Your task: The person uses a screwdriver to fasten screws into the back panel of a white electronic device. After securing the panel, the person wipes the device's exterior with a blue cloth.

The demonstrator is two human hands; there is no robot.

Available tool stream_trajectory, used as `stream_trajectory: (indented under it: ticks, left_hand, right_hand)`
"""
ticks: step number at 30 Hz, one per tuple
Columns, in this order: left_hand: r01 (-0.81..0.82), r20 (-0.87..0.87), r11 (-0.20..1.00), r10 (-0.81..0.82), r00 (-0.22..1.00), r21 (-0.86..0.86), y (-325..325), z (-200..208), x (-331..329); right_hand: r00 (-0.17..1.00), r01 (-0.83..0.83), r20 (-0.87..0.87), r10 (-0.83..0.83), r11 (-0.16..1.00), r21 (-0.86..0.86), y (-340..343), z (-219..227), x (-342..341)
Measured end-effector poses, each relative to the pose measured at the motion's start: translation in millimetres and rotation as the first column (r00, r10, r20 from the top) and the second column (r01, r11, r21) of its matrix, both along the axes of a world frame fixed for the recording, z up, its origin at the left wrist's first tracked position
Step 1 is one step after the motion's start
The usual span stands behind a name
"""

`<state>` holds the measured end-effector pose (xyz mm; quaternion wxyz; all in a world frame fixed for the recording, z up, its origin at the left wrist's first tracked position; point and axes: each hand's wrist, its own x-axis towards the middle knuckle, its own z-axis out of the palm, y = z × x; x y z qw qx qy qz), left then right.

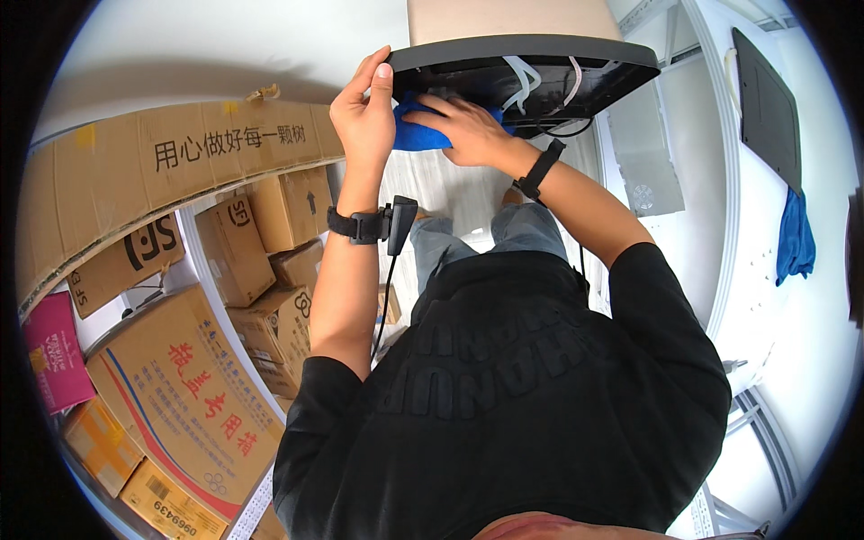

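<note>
In front of me, at the top of the head view, is a shallow black casing (531, 47) with a raised rim and pale cables (522, 85) inside it. My left hand (364, 121) grips the casing's left end, thumb and fingers closed around the rim. A bunched blue cloth (418, 137) lies under my right hand (470, 133), which presses it against the casing's inner left part. Some of the right fingertips are hidden in the cloth's folds. A thin black cable (576, 130) loops below the casing's right side.
Cardboard boxes (193, 387) fill shelves on the left, under a long cardboard piece (207, 144). A beige surface (513, 20) stands behind the casing. On the right are a dark panel (765, 108) and a hanging blue cloth (796, 238). White metal framing (720, 180) runs beside me.
</note>
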<state>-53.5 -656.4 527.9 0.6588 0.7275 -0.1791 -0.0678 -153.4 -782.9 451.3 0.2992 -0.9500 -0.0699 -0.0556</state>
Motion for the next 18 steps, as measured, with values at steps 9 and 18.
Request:
stream_trajectory:
  ticks: [9, 18]
  left_hand:
    - [-0.001, 0.044, 1.000, 0.001, 0.999, 0.000, 0, -4, 2]
    - [0.020, 0.023, 0.999, -0.021, 1.000, 0.048, 4, -4, 1]
  right_hand:
    - [0.998, -0.007, -0.053, 0.018, 0.979, 0.202, -1, 11, 0]
    - [0.997, -0.036, -0.072, 0.039, 0.999, 0.035, -8, -43, -51]
